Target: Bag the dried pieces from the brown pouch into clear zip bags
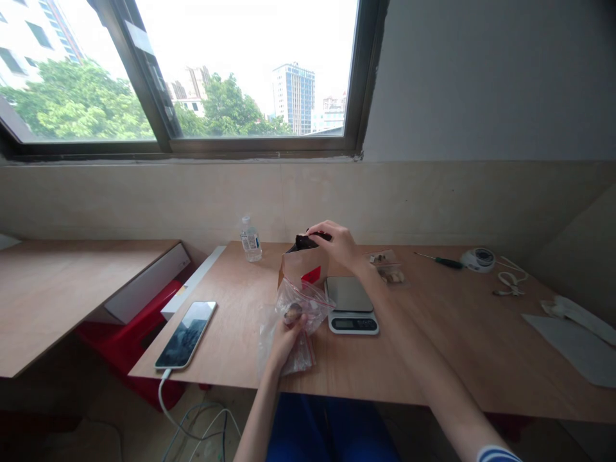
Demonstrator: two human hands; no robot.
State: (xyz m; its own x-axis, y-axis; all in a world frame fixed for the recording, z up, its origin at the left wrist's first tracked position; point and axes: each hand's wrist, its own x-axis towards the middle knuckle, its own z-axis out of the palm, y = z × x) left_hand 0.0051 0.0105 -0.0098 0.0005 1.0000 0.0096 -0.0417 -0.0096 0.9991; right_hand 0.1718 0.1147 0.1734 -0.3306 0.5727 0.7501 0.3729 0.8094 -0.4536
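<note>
A wide window shows trees and towers above a tiled wall, and below it a plywood table carries a phone, a kitchen scale and a small bottle. At the table's middle stands a brown paper bag, beside the scale; the right hand has its fingers curled over the bag's open top. In front of it the left hand pinches a clear zip bag holding something dark.
</note>
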